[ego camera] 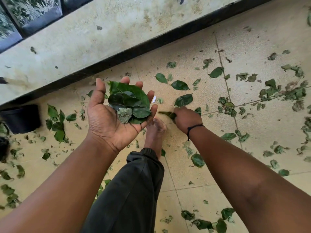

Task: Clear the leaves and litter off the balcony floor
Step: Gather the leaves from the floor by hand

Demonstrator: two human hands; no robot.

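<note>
Green leaves (pixel 183 99) lie scattered over the tiled balcony floor (pixel 252 39), thickest to the right and beside the black pot (pixel 21 118). They look light and limp, some fresh and flat, some curled dry and likely brittle, so a pinch at an edge or stem should lift each. The left hand (pixel 114 115) is cupped palm up, fingers spread, cradling a pile of leaves (pixel 129 103). The right hand (pixel 186 117), low at the floor, pinches one leaf (pixel 166 113).

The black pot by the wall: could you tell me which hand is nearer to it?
Left. The left hand, cupped and carrying leaves, is just right of the black pot; the right hand pinches a leaf farther right.
</note>
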